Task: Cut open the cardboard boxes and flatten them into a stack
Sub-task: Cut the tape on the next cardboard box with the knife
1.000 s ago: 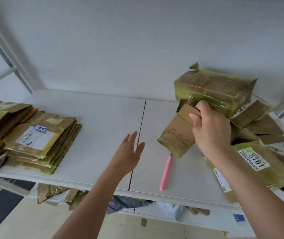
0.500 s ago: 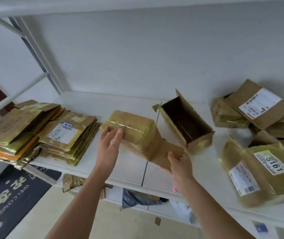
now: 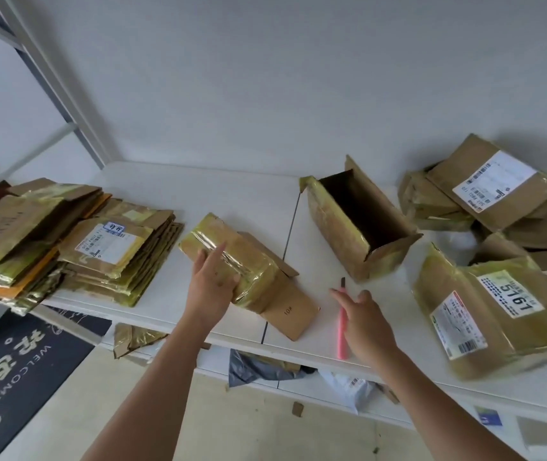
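White tabletop (image 3: 152,194): left hand (image 3: 210,287) grips brown tape-wrapped cardboard box (image 3: 232,257); right hand (image 3: 367,322), fingers spread, hovers over pink slim utility knife (image 3: 342,331), best grasped mid-handle, blade away.

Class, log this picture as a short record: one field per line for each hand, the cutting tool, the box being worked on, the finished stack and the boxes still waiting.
left hand: grips the taped box
right hand: fingers spread, just above the pink cutter, holding nothing
pink cutter: lies on the white table
taped box: lies on the table, one end flap open
flattened stack: far left
open box: empty, behind the cutter
waiting boxes: piled on the right
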A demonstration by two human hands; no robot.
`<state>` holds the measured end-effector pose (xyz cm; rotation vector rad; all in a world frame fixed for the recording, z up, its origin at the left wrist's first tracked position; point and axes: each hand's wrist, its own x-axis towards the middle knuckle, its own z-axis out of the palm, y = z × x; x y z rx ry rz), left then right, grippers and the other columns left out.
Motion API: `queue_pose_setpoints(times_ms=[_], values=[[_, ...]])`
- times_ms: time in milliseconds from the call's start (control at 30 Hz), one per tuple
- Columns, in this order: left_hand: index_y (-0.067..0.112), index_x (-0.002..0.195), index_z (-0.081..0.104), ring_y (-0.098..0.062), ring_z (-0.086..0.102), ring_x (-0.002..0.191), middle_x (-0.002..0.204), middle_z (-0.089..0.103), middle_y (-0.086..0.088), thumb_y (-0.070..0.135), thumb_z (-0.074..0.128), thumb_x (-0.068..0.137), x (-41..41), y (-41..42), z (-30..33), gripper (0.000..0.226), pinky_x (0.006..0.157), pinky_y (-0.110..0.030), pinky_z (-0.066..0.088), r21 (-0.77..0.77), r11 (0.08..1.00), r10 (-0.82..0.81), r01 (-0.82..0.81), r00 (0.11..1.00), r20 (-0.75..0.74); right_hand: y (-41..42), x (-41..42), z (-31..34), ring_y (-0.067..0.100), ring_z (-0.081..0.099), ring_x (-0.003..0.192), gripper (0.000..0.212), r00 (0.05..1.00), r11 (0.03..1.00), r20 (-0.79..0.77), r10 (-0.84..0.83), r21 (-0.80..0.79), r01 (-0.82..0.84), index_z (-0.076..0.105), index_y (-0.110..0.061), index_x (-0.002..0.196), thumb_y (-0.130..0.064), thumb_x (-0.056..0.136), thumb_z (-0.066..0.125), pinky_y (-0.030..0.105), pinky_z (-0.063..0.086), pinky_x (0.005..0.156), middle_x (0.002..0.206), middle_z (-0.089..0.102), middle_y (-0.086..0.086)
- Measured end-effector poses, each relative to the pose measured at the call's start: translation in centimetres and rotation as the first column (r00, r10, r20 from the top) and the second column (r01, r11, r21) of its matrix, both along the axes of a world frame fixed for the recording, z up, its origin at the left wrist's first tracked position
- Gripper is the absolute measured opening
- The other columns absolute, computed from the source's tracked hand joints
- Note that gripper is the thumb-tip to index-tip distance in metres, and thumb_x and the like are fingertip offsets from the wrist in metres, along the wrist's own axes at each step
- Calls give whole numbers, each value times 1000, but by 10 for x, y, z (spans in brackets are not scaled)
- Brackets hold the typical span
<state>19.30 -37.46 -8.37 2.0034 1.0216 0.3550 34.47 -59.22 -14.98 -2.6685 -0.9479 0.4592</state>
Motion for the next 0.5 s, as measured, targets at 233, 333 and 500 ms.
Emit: queue_pose_setpoints(times_ms=[233, 333, 500], values=[[38, 154, 27, -28, 40, 134, 161, 1, 0, 30, 49, 101, 20, 10, -4, 57, 101, -34, 47, 6, 995, -100, 102, 985, -137, -3, 12, -11, 16, 57, 103, 29, 941, 974, 262, 216, -127, -188, 61, -28, 117, -12, 93, 59, 22, 31, 52, 110, 55, -1], [38, 154, 25, -32, 25, 146, 164, -13, 0, 38, 47, 101, 34, 7, -2, 57, 110, -36, 39, 13, 993, -114, 119, 974, -196, -6, 14, -8, 14, 62, 79, 19, 909, 958, 307, 282, -135, -252, 64, -23, 95, -18, 82, 77, 19, 8, 43, 88, 58, -3], [36, 154, 27, -30, 23, 148, 164, -15, -2, 38, 48, 102, 38, -9, 2, 56, 94, -25, 37, 61, 993, -91, 104, 977, -192, -16, 14, -4, 9, 53, 68, 11, 928, 958, 337, 156, 178, -226, 54, -21, 93, -32, 94, 56, 15, 26, 44, 91, 54, -7]])
